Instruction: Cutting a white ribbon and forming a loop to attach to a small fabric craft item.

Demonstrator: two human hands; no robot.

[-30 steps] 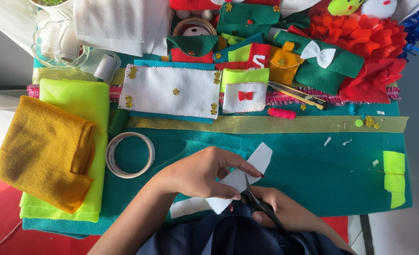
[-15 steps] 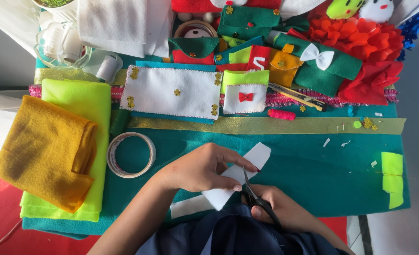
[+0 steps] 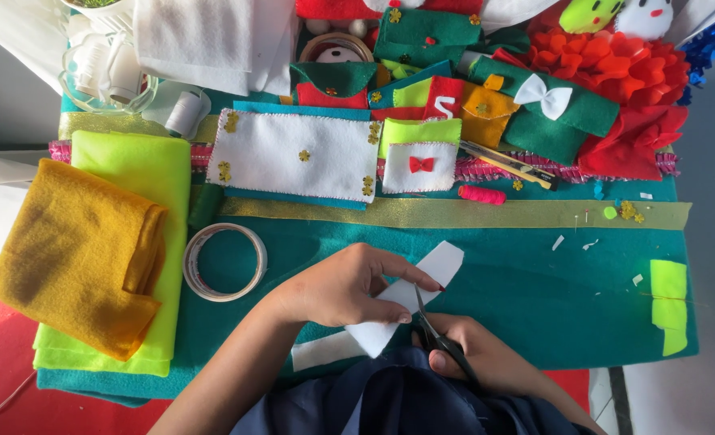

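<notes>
Where the white felt piece (image 3: 410, 294) lay over the near edge of the teal felt sheet (image 3: 534, 290), the left hand (image 3: 345, 286) was clamped on it, thumb beneath and fingers curled over its middle, holding it slightly off the surface. Black-handled scissors (image 3: 438, 334) met the piece from the right, blades pointing away from the person and touching the felt's edge; whether the blades were parted could not be judged. The right hand (image 3: 474, 354) was closed through the scissor handles, low against the dark blue clothing. A narrow white felt strip (image 3: 325, 350) lay just beside the left wrist. A roll of tape (image 3: 225, 262) sat to the left of that hand, near a folded lime green felt (image 3: 144, 173) bearing a folded mustard felt (image 3: 75, 250). A gold ribbon (image 3: 454, 212) crossed the sheet beyond the hands. Further back lay a white stitched pouch (image 3: 293, 157) and a pink thread spool (image 3: 481, 194), well apart from the cutting.
</notes>
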